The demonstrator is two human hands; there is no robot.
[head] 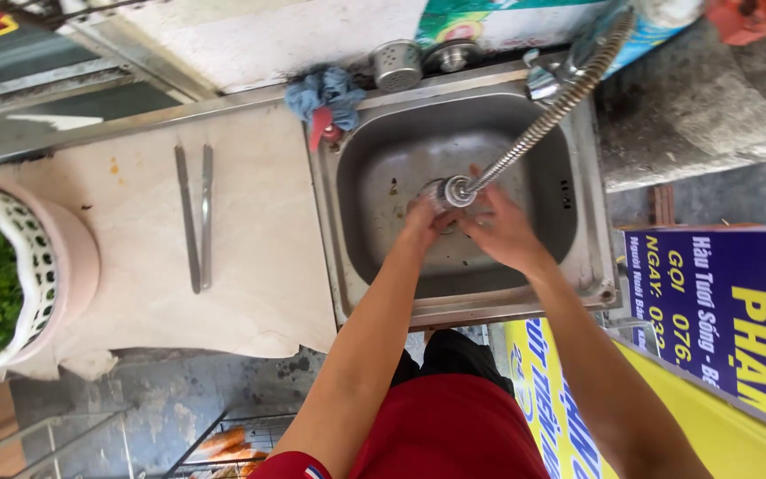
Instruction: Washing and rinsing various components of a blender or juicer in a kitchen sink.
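Both my hands are over the steel sink (587,266), right under the spray head (456,191) of a flexible metal faucet hose (560,102). My left hand (423,220) and my right hand (500,232) are pressed close together beneath the nozzle, fingers bent and touching each other. Neither hand holds any object that I can see.
Metal tongs (197,217) lie on the pale counter (250,266) left of the sink. A blue rag (325,93) hangs at the sink's back corner beside a perforated steel cup (398,64). A pink basket of greens (11,284) stands far left. Blue and yellow signboards (720,302) flank the right.
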